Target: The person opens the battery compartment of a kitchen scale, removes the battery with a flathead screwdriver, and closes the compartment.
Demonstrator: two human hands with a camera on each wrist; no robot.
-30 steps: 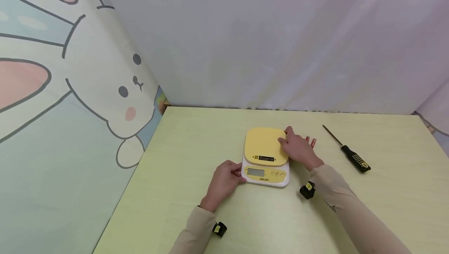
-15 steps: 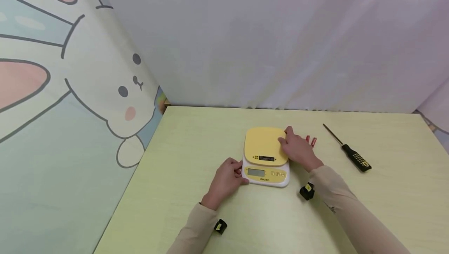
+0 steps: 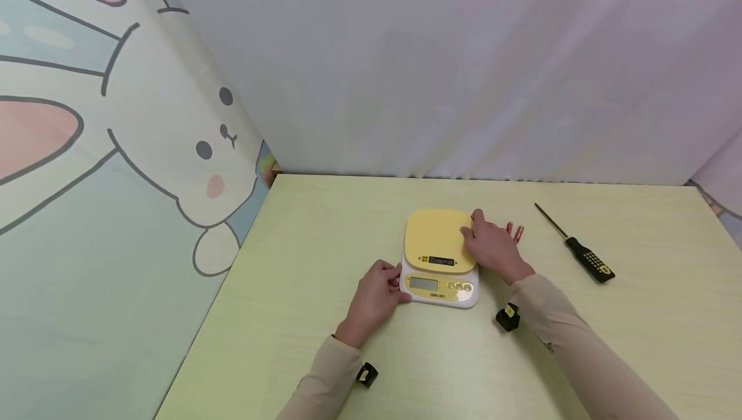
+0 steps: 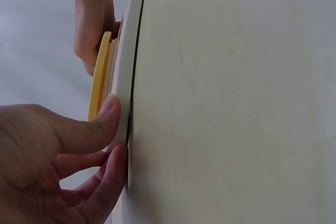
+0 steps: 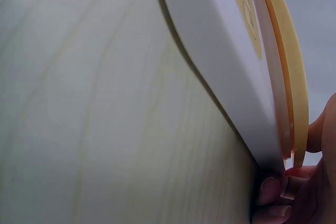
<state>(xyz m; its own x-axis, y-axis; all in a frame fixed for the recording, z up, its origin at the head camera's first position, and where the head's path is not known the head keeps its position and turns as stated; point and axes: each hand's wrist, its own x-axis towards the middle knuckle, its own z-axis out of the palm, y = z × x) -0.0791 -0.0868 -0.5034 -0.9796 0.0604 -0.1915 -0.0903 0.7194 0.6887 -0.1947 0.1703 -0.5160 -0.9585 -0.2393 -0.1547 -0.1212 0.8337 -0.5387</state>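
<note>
A kitchen scale (image 3: 438,239) with a yellow top plate, white base and small grey display lies flat on the table. My left hand (image 3: 371,301) holds its front left corner, the thumb (image 4: 107,116) along the front edge and the fingers at the left side. At the far right corner, my right hand (image 3: 495,249) grips the scale, its thumb on the yellow plate. In the right wrist view the other fingers (image 5: 270,190) are curled low by the white base (image 5: 226,61). The scale's underside is hidden.
Two small red cylinders, like batteries (image 3: 518,234), lie just beyond my right hand. Farther right rests a screwdriver (image 3: 588,259) with a black handle, its tip toward the back. A pale curtain (image 3: 435,85) hangs behind the table (image 3: 324,227); a rabbit-print cloth (image 3: 168,117) hangs at the left.
Both hands keep their places on the scale, with only a very slight shift of the left hand and wrist. The scale, screwdriver and red cylinders stay where they were.
</note>
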